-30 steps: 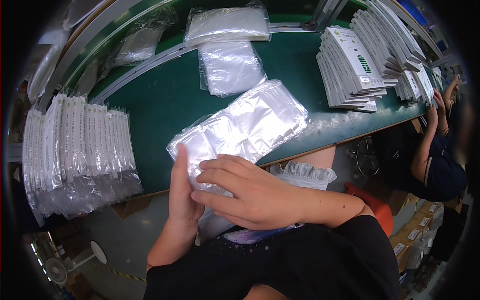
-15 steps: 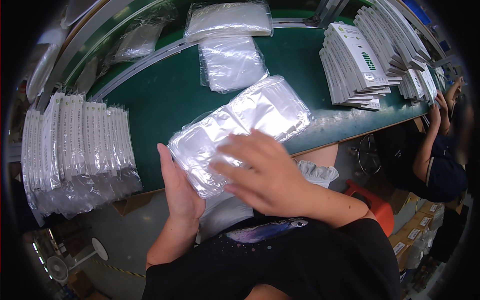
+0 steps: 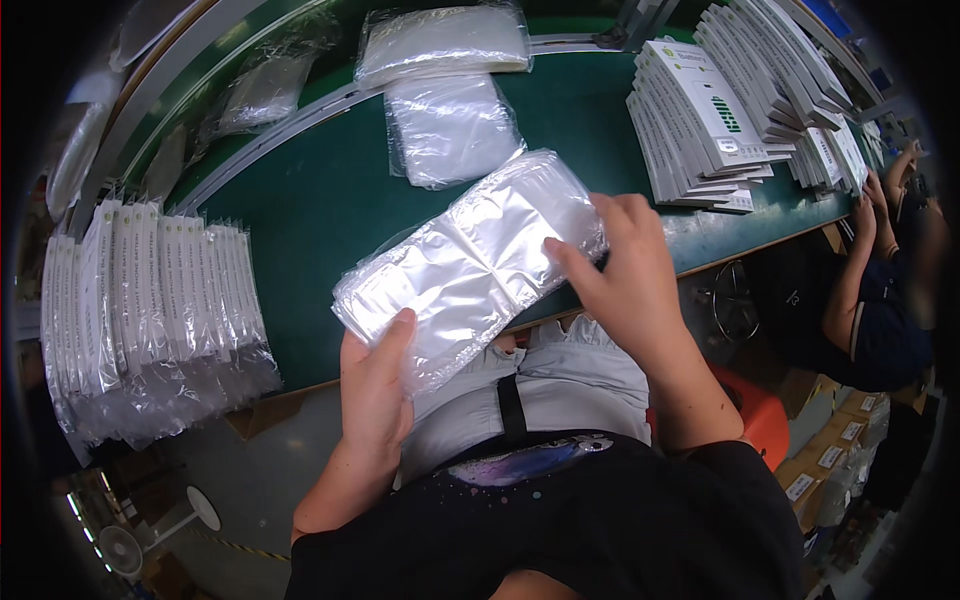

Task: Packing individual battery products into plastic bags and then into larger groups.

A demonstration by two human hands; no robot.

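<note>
A thick stack of clear plastic bags [image 3: 470,265] lies slanted across the front edge of the green table, its far right end higher in view. My left hand [image 3: 378,375] grips the near left end, thumb on top and fingers underneath. At the other end my right hand [image 3: 625,265] is closed round the right edge, its thumb lying on the shiny top bag and its fingers over the side. Just behind the stack lies a folded bundle of plastic bags [image 3: 450,125].
At the left stands a row of bagged white boxes [image 3: 165,290]. Stacks of white boxes [image 3: 700,120] stand at the back right. Another packet of bags [image 3: 445,45] rests against the back rail. Beyond the right stacks, a co-worker's arm [image 3: 850,275] reaches to the table.
My right hand has moved right, from over the middle of the bag stack to its right edge. The left thumb has come down onto the top.
</note>
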